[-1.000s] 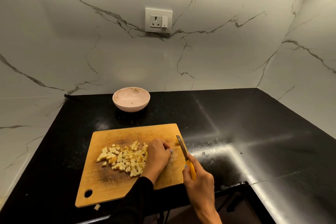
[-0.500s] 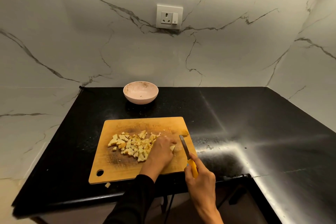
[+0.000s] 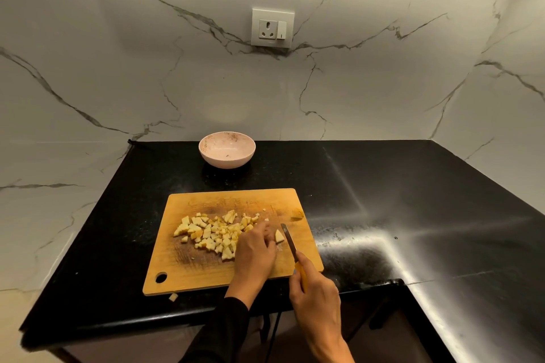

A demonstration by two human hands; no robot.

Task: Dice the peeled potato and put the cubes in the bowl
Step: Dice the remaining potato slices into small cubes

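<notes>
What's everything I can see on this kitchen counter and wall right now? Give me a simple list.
cutting board: one, wooden tan, front of the countertop.
potato cubes: a heap, pale yellow, middle of the board.
potato piece: one, pale yellow, between the left hand and the blade.
stray cube: one, pale, on the counter just off the board's front edge.
bowl: one, pinkish white, behind the board near the wall.
knife: one, steel blade, yellow handle, over the board's right side.
countertop: one, black.
wall socket: one, white, on the marble wall.
left hand: on the board beside the heap.
right hand: grips the knife handle.
</notes>
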